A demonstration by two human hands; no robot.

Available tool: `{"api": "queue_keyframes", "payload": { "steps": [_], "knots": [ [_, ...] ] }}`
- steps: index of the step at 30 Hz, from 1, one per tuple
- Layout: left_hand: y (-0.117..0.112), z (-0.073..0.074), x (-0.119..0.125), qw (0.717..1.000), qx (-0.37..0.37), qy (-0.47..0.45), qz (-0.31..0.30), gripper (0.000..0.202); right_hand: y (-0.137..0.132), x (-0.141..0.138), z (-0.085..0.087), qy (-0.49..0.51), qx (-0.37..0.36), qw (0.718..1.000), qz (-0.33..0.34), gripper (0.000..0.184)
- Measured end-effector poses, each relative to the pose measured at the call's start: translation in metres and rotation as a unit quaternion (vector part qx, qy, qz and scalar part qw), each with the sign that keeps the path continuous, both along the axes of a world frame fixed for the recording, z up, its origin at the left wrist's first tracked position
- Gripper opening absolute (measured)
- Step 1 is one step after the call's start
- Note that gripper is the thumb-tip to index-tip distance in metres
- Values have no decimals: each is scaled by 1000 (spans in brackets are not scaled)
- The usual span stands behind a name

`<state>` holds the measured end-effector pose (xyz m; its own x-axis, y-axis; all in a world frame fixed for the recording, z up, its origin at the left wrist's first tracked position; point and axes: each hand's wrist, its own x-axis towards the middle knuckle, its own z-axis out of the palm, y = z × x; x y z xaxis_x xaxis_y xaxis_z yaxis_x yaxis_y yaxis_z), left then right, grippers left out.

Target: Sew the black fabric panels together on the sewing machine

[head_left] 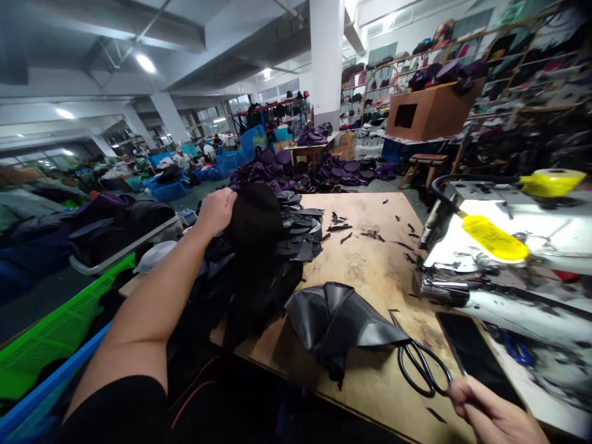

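The counter point(365, 271) was bare pale wood, scuffed and darkly stained near its right side. Small black scraps point(372, 235) lay scattered over its far half. At its left edge sat a loose stack of black pieces point(305, 231), and in front of that the left hand point(215, 211) held up a dark cloth point(256, 216), its fingers closed on the upper edge and the rest hanging down beside the counter's edge. Near the front of the counter, between the 2 hands, a shiny black piece point(340, 324) lay creased and folded, its right-hand corner by the scissors point(422, 375). The right hand point(494, 410) had its fingers pinched on the end of the scissors' black handles, just beside a dark phone point(478, 351). A white sewing machine point(504, 311) with yellow parts filled the right side, brightly lit.

At the left stood a green basket point(60, 333). Beyond the counter, purple bags point(346, 172) lay heaped on the floor, with more on a table point(319, 148). A cardboard box point(432, 114) stood behind a wooden stool point(425, 161), loaded shelves point(513, 77) lined the far right, and a white pillar point(327, 58) rose to the ceiling. Blurred people sat far off among blue bins point(229, 163).
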<state>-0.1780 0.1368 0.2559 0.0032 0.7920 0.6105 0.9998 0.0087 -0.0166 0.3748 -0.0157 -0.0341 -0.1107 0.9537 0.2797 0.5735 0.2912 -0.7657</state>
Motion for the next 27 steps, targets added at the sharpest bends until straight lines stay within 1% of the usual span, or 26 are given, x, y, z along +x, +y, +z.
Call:
{"api": "queue_keyframes", "payload": {
  "steps": [2,3,4,6,7,9,10,13,14,15,16,17,18,19,20,21,22,23,25,26,27],
  "knots": [
    [-15,34,15,999,25,-1,-27,46,16,-22,28,24,-27,994,102,25],
    [-23,47,24,998,45,-8,-42,45,24,-34,45,36,-30,989,143,28],
    [-30,57,34,996,65,-18,-66,43,30,-45,62,44,-23,984,172,30],
    [-43,72,54,987,90,-49,-124,41,42,-66,99,53,17,978,201,28],
    [-49,76,66,982,89,-64,-153,39,47,-74,117,53,51,976,205,24],
    [-60,80,89,974,70,-86,-196,37,56,-89,155,45,136,971,191,18],
    [-65,81,101,971,53,-93,-212,36,60,-95,174,39,184,965,181,19],
    [-77,80,138,960,-4,-95,-262,33,74,-110,230,23,307,939,153,35],
    [-80,80,149,955,-22,-96,-281,33,80,-114,246,21,332,931,148,41],
    [-82,80,159,948,-35,-102,-299,33,86,-116,259,27,346,927,144,46],
    [-84,80,167,942,-40,-117,-312,33,92,-116,267,44,344,927,141,51],
    [-85,80,173,935,-33,-143,-322,34,97,-115,269,74,327,932,137,54],
    [-85,79,176,926,-14,-182,-329,34,101,-112,265,123,301,937,128,54],
    [-85,78,178,913,12,-233,-334,35,102,-109,255,185,269,939,110,52],
    [-85,76,178,895,44,-291,-335,35,99,-106,239,254,231,935,86,49],
    [-84,74,177,872,75,-351,-333,35,92,-103,218,323,187,926,59,46],
    [-84,69,175,847,101,-407,-328,35,81,-101,195,387,142,910,30,44],
    [-84,63,174,823,119,-454,-321,34,67,-100,171,434,83,897,17,44],
    [-84,47,174,787,134,-519,-306,32,35,-103,126,507,-42,860,25,48],
    [-84,38,176,776,131,-538,-301,32,20,-106,109,530,-115,839,39,49],
    [-84,27,180,771,122,-549,-299,32,9,-110,96,542,-182,819,57,50]
  ]
}}
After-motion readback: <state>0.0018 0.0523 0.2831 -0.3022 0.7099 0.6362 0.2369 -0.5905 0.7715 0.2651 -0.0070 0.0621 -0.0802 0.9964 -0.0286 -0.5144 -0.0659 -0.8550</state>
